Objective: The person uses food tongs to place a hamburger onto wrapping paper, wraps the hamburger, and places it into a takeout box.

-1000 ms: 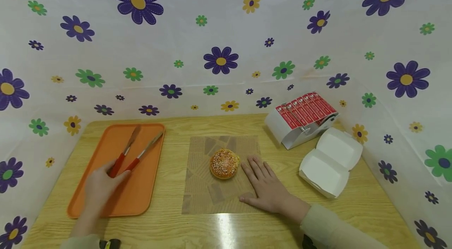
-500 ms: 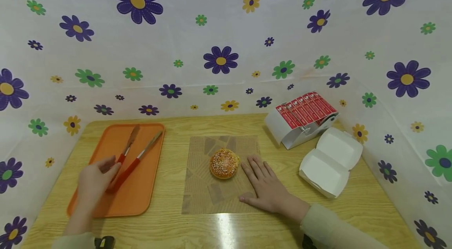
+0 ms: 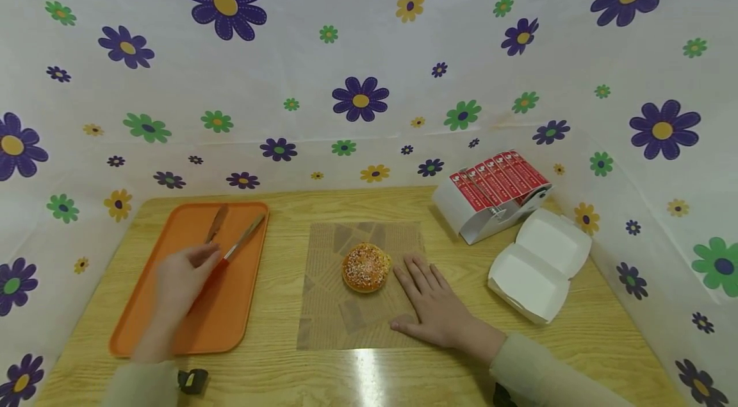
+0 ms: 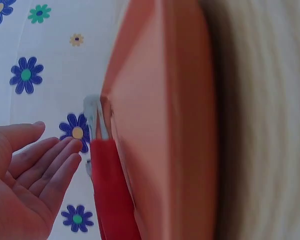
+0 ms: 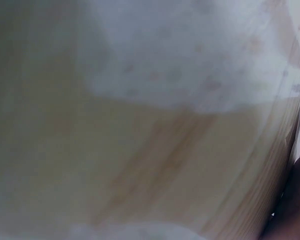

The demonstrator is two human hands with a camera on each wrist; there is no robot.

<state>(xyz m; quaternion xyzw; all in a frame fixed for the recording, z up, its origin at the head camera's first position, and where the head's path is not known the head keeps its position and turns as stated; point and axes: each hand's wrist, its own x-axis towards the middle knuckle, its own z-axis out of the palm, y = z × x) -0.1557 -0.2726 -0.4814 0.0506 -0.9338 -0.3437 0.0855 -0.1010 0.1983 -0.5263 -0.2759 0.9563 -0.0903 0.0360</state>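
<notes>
In the head view my left hand (image 3: 180, 282) hovers over an orange tray (image 3: 233, 323), its fingers loosely bent. Beneath it, red-handled tongs (image 3: 238, 245) lie spread on the tray, metal tips pointing away and the handles partly covered. The left wrist view has the fingers (image 4: 42, 172) apart from the red grip (image 4: 111, 187), holding nothing. My right hand (image 3: 435, 307) rests flat, fingers spread, on the right edge of printed brown paper (image 3: 319, 330). Just left of its fingertips, a seeded burger bun (image 3: 366, 268) sits mid-paper. The right wrist view is mostly blurred tabletop.
An open white clamshell box (image 3: 530, 279) stands right of my right hand. Behind it, a white holder (image 3: 475, 227) carries several red-and-white packets (image 3: 501, 177). Flower-printed sheeting (image 3: 369, 48) encloses the wooden table (image 3: 277, 304) at the back and sides.
My left hand has released the tongs. It drew back left, then moved forward and right above their handles. The tongs remain on the tray; right hand and bun stay put.
</notes>
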